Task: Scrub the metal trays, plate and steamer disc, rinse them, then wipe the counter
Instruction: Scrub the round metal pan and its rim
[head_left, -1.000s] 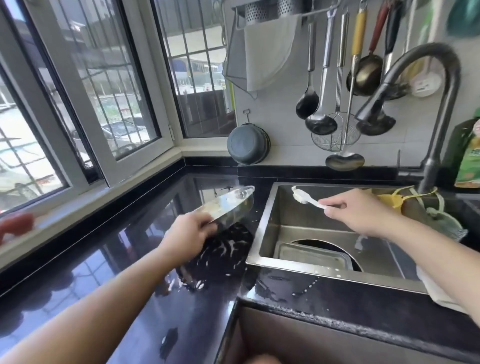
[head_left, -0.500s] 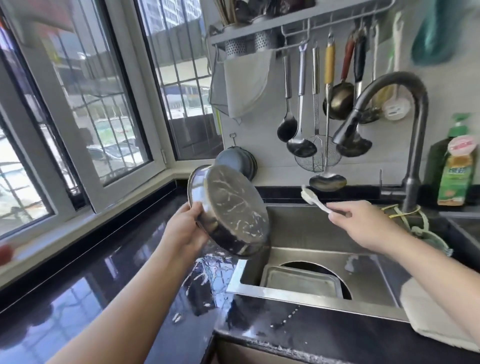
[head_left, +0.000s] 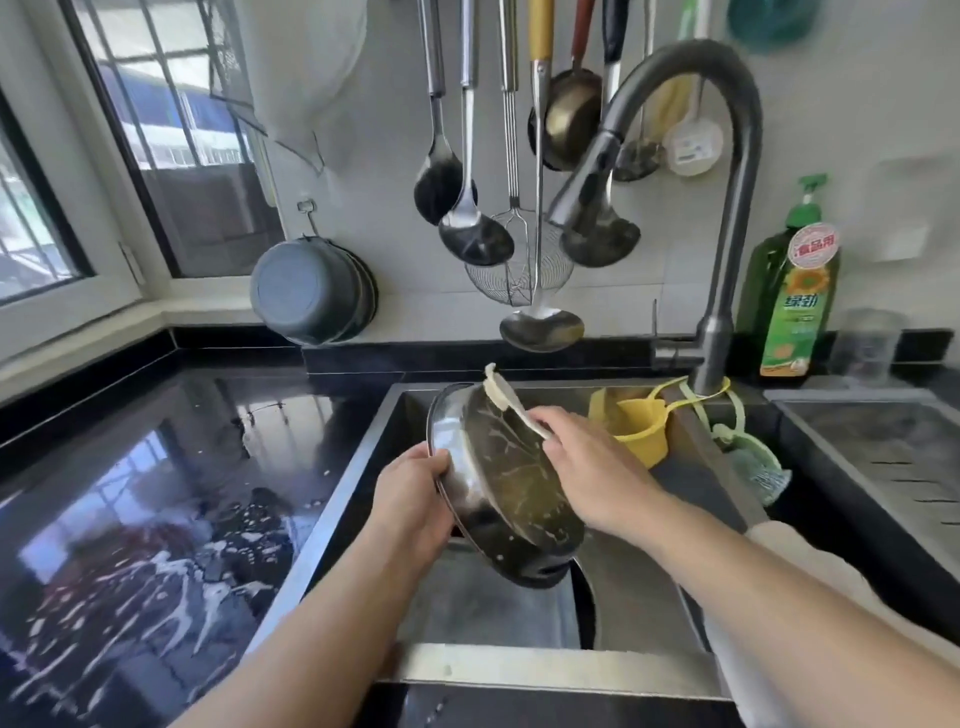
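A round metal tray (head_left: 506, 488), streaked with foam on its underside, is tilted on edge over the steel sink (head_left: 363, 467). My left hand (head_left: 410, 504) grips its left rim. My right hand (head_left: 587, 467) holds a pale scrubbing cloth (head_left: 501, 397) and presses it against the tray's upper back. Below the tray, a rectangular metal tray (head_left: 488, 597) lies in the sink bottom, mostly hidden.
The black counter (head_left: 156, 493) on the left is wet with soap streaks. A grey faucet (head_left: 727, 208) arches over the sink, with a yellow strainer cup (head_left: 639, 426) and a green net scrubber (head_left: 758, 467) below it. Ladles hang on the wall; a dish-soap bottle (head_left: 795, 301) stands at the right.
My left hand lifted the round tray off the counter and carried it right, over the sink. My right hand brought the cloth onto its back.
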